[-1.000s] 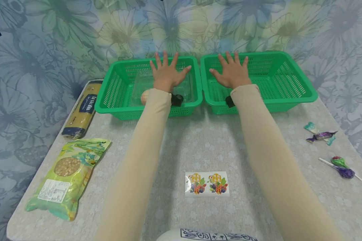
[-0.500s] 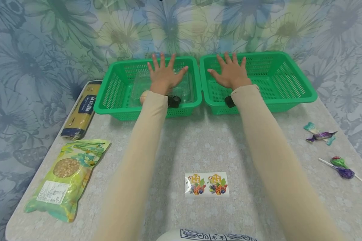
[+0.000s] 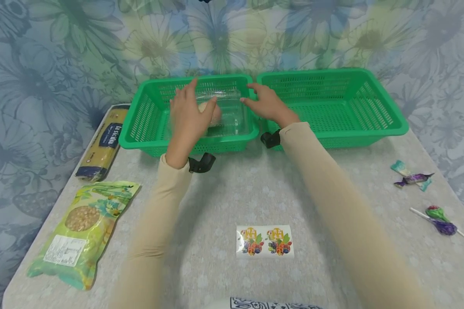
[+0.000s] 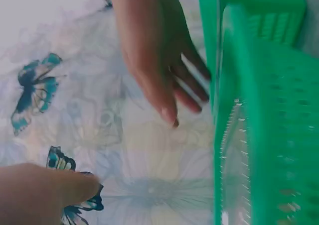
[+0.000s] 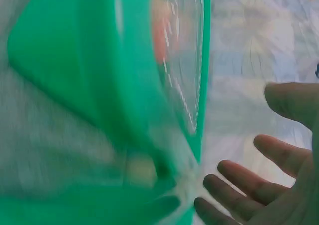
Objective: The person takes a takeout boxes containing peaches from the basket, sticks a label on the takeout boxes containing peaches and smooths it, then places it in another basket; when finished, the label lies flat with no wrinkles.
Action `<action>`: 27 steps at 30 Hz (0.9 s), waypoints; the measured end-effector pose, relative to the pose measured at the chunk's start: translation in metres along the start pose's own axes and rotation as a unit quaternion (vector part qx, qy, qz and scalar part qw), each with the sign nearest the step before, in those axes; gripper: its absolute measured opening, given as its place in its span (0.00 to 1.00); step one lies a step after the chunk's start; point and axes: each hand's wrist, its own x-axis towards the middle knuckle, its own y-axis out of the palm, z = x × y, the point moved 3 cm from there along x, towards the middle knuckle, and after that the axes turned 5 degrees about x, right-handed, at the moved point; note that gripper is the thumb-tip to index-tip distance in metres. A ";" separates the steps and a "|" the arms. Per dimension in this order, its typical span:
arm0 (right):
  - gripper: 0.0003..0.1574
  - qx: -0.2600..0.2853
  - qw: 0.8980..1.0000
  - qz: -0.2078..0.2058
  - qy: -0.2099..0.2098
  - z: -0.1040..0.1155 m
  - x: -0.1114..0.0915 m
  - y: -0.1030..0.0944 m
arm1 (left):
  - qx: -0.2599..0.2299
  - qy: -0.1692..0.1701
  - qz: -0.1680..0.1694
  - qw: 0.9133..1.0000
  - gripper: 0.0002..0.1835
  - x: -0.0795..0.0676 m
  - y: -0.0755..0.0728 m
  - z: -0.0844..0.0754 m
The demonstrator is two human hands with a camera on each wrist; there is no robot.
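Note:
Inside the left green basket (image 3: 139, 143) lies a clear plastic box (image 3: 232, 122) with a round pinkish fruit (image 3: 215, 115) showing in it; its kind is unclear. My left hand (image 3: 187, 116) is over the left part of that basket, fingers spread and pointing away, hiding part of the box. Near the rims where the two baskets meet, my right hand (image 3: 268, 103) reaches leftward with thumb and fingers apart. Neither hand holds anything. In the right wrist view, the right hand's fingers (image 5: 244, 185) are spread beside the basket rim. The right green basket (image 3: 332, 116) has nothing in it.
At the left lie a pasta pack (image 3: 104, 141) and a green bag (image 3: 85, 227) with a round window. A sheet of two fruit stickers (image 3: 265, 241) lies in front. Wrapped candies (image 3: 413, 177) and lollipops (image 3: 441, 221) are at the right. A floral cloth (image 3: 313, 38) hangs behind.
From spread over the two baskets, my hands have shifted left. The left has drawn back toward the body, uncovering the fruit; the right has turned toward the left basket.

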 end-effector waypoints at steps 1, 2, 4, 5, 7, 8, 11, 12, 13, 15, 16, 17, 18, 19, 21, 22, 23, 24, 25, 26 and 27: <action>0.40 0.018 1.000 -0.005 -0.007 0.001 0.001 0.005 | -0.018 0.001 -0.019 1.000 0.36 -0.007 -0.002 0.004; 0.39 0.036 0.999 -0.011 -0.016 0.003 0.002 0.009 | -0.031 -0.003 -0.036 0.999 0.36 -0.014 -0.004 0.009; 0.38 0.062 0.997 -0.023 -0.033 0.006 0.004 0.018 | -0.054 -0.018 -0.075 0.996 0.34 -0.026 -0.006 0.022; 0.37 0.071 0.996 -0.030 -0.040 0.008 0.005 0.022 | -0.062 -0.030 -0.093 0.993 0.34 -0.031 -0.006 0.030; 0.37 0.080 0.995 -0.043 -0.050 0.011 0.007 0.029 | -0.062 -0.059 -0.135 0.987 0.34 -0.039 -0.006 0.046; 0.36 0.079 0.994 -0.049 -0.051 0.013 0.008 0.032 | -0.062 -0.072 -0.157 0.983 0.34 -0.043 -0.005 0.054; 0.36 0.074 0.995 -0.058 -0.045 0.016 0.010 0.040 | -0.058 -0.109 -0.218 0.968 0.35 -0.054 -0.001 0.076; 0.36 0.075 0.995 -0.055 -0.038 0.016 0.010 0.042 | -0.057 -0.118 -0.235 0.963 0.36 -0.058 0.001 0.083; 0.37 0.076 0.995 -0.050 -0.030 0.017 0.010 0.044 | -0.062 -0.126 -0.247 0.959 0.36 -0.062 0.004 0.089; 0.37 0.079 0.996 -0.044 -0.015 0.016 0.011 0.048 | -0.073 -0.139 -0.260 0.953 0.37 -0.069 0.009 0.099; 0.38 0.082 0.996 -0.043 -0.007 0.016 0.011 0.050 | -0.080 -0.142 -0.263 0.951 0.37 -0.073 0.012 0.103; 0.38 0.083 0.996 -0.043 0.003 0.015 0.011 0.051 | -0.087 -0.145 -0.263 0.950 0.38 -0.075 0.016 0.106; 0.38 0.086 0.995 -0.043 0.013 0.014 0.011 0.052 | -0.096 -0.148 -0.260 0.949 0.39 -0.077 0.019 0.109; 0.39 0.088 0.995 -0.047 0.020 0.013 0.012 0.053 | -0.104 -0.153 -0.257 0.949 0.39 -0.079 0.021 0.112; 0.40 0.100 0.993 -0.049 0.041 0.011 0.014 0.055 | -0.131 -0.164 -0.243 0.947 0.40 -0.080 0.026 0.116; 0.41 0.105 0.992 -0.048 0.053 0.010 0.015 0.056 | -0.145 -0.169 -0.235 0.946 0.41 -0.080 0.028 0.117; 0.41 0.110 0.991 -0.045 0.065 0.009 0.016 0.057 | -0.160 -0.176 -0.225 0.945 0.41 -0.080 0.030 0.119; 0.42 0.118 0.989 -0.043 0.076 0.008 0.016 0.058 | -0.178 -0.182 -0.215 0.943 0.41 -0.080 0.031 0.120; 0.42 0.125 0.988 -0.042 0.083 0.008 0.017 0.060 | -0.196 -0.188 -0.203 0.941 0.41 -0.080 0.033 0.121; 0.43 0.131 0.986 -0.042 0.092 0.007 0.018 0.061 | -0.211 -0.192 -0.190 0.939 0.41 -0.080 0.034 0.121; 0.43 0.135 0.985 -0.045 0.098 0.007 0.018 0.062 | -0.221 -0.194 -0.181 0.938 0.41 -0.080 0.035 0.122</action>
